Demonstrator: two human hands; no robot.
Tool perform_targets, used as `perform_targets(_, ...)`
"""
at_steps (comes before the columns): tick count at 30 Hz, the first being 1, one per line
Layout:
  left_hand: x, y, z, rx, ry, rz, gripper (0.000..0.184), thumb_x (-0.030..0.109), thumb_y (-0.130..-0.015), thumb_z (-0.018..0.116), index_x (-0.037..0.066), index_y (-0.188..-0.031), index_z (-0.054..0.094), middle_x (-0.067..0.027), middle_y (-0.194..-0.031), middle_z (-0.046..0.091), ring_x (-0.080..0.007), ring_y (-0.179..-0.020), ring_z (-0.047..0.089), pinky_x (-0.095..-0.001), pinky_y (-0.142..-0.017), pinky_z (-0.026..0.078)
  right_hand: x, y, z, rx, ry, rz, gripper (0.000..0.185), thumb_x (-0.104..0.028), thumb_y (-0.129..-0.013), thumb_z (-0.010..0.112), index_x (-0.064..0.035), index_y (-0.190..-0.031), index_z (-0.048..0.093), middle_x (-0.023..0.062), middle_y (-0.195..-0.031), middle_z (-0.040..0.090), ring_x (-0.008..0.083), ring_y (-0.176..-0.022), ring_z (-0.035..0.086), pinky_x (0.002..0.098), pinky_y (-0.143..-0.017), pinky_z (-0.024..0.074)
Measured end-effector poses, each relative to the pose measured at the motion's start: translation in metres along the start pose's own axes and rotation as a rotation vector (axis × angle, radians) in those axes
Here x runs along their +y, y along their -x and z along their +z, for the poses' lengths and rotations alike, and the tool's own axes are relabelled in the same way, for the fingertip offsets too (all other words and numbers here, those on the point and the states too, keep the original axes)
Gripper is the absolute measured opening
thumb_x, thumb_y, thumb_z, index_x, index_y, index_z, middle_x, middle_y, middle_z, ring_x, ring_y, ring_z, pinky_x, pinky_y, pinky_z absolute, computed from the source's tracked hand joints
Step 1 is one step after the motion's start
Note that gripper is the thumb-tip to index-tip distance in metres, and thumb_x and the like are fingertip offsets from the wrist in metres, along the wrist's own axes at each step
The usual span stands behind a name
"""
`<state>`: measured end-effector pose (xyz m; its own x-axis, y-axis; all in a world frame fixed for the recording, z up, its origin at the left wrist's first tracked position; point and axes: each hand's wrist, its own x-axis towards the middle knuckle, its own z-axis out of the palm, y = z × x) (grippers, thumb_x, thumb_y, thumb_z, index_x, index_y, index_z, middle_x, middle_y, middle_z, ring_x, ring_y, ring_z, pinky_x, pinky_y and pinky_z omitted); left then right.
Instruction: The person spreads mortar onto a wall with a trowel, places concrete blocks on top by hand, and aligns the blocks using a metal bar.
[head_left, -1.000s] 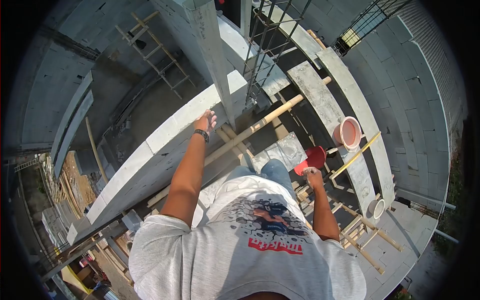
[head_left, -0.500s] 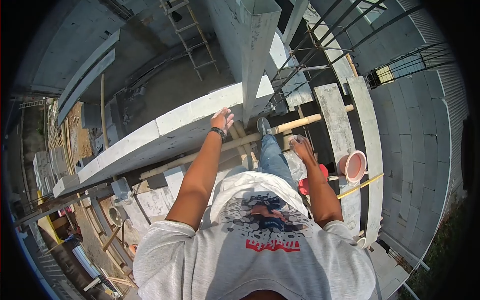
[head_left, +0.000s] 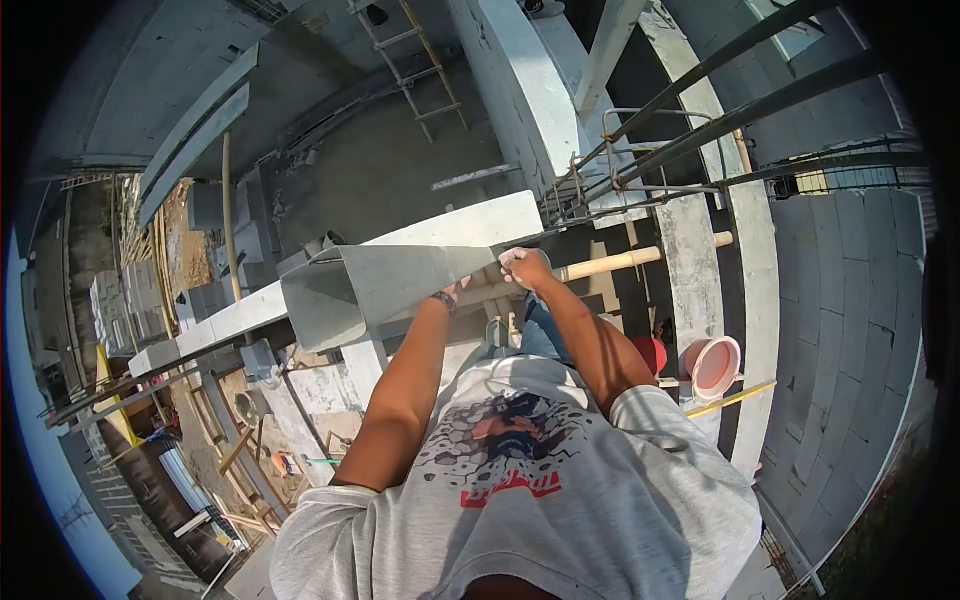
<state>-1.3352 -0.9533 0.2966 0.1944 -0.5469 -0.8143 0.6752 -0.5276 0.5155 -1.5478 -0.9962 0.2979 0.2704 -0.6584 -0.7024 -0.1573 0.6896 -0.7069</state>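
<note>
A grey hollow rectangular tube (head_left: 420, 285) lies tilted across the front of my body, its wide end gaping toward the left and its narrow-looking end near my right hand. My right hand (head_left: 526, 268) is closed around that narrow end. Lower down, my left hand (head_left: 456, 291), with a dark watch on the wrist, bears against the tube's underside; part of its fingers is hidden. Behind the tube runs the top of a pale block wall (head_left: 480, 217). A bamboo pole (head_left: 615, 264) passes just beyond my right hand.
Dark rebar (head_left: 700, 125) juts out at upper right. Concrete planks (head_left: 692, 270) span the right side, with a pink bucket (head_left: 712, 367) and a red object (head_left: 650, 354) beside it. A ladder (head_left: 420, 70) leans inside the walled space ahead. Low ground shows at left.
The tube stood upright ahead; now it is tipped over to the left, across my arms. My right hand has come forward and left onto its end, and my left hand sits lower.
</note>
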Motion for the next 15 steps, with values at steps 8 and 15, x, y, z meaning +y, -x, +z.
perform_targets(8, 0.014, -0.013, 0.004, -0.338, -0.097, 0.014, 0.022, 0.029, -0.094, 0.071, 0.009, -0.093, 0.061, 0.0006, -0.084, 0.061, -0.0125, -0.075, 0.058, -0.0278, -0.066, 0.049, -0.028, -0.003, 0.006, -0.035, 0.062, -0.043, 0.017, -0.012, -0.092, 0.062, -0.0016, -0.101, 0.072, 0.0023, -0.082, 0.068, 0.0102, -0.068, 0.061, 0.0252, -0.060, 0.0499)
perform_targets(15, 0.018, -0.029, 0.006, -0.195, -0.285, 0.017, 0.030, 0.032, -0.092, 0.072, 0.003, -0.098, 0.069, -0.0052, -0.089, 0.067, -0.0161, -0.079, 0.061, -0.0304, -0.070, 0.049, -0.072, -0.003, 0.006, -0.225, 0.192, -0.179, 0.024, -0.016, -0.093, 0.059, -0.0039, -0.108, 0.073, 0.0029, -0.075, 0.065, 0.0096, -0.065, 0.057, 0.0265, -0.059, 0.0460)
